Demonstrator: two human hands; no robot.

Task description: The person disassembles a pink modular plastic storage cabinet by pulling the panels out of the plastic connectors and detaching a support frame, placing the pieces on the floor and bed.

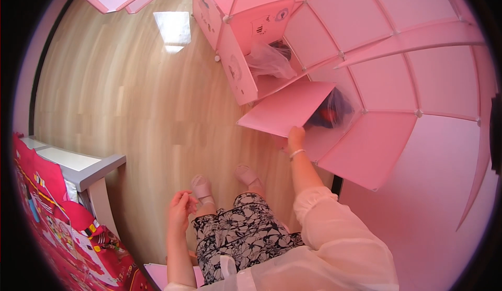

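Seen from above: a person in a pale blouse and black-and-white floral trousers stands on a wood floor (136, 97) beside a pink modular cabinet (387, 76) made of plastic panels. The right hand (296, 137), w/ a thin white band at the wrist, reaches fwd and grips the lower edge of an open pink door panel (287, 109), fingers curled around it; the panel swings out from a lower compartment, approx. level with the hand and just ahead of the person's feet. Behind that door, dark clothing w/ a red patch (330, 112) sits inside the compartment. One cube up, a second door (236, 69) w/ a small round knob stands open, showing a clear plastic bag (269, 60) stuffed inside. The left hand (180, 207) hangs at the person's side, near the left foot in the picture, fingers loosely bent and holding nothing. Pink slippers (203, 189) on both feet. At lower left, a grey-and-white bed frame corner (97, 168) w/ bright red patterned bedding (57, 223) beside it. A patch of window light (172, 29) falls on the floor at top.
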